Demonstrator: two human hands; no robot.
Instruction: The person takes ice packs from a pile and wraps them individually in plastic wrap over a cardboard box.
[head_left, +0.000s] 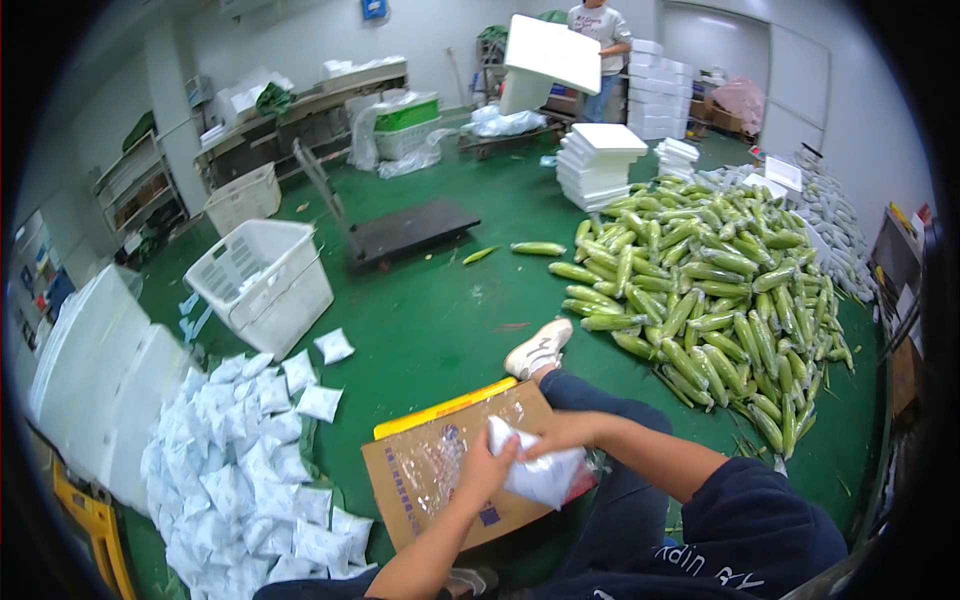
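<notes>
A white plastic packet (544, 478) is held between my two hands above a printed cardboard sheet or box (420, 487). My left hand (486, 465) grips its left side with the thumb on top. Across its upper edge lies my right hand (564, 433), fingers bent over the packet and slightly blurred. Shiny clear film covers part of the cardboard, and a yellow edge (446, 409) shows along its far side. To my left is a heap of similar white packets (247, 480), a few lying apart at its edge.
Film-wrapped corn cobs (705, 292) are piled on the green floor (420, 315) at right. A white crate (270, 292), a platform trolley (412, 229) and stacked foam lids (600, 165) stand ahead. Farther back, a person (604, 34) carries a foam box (551, 56).
</notes>
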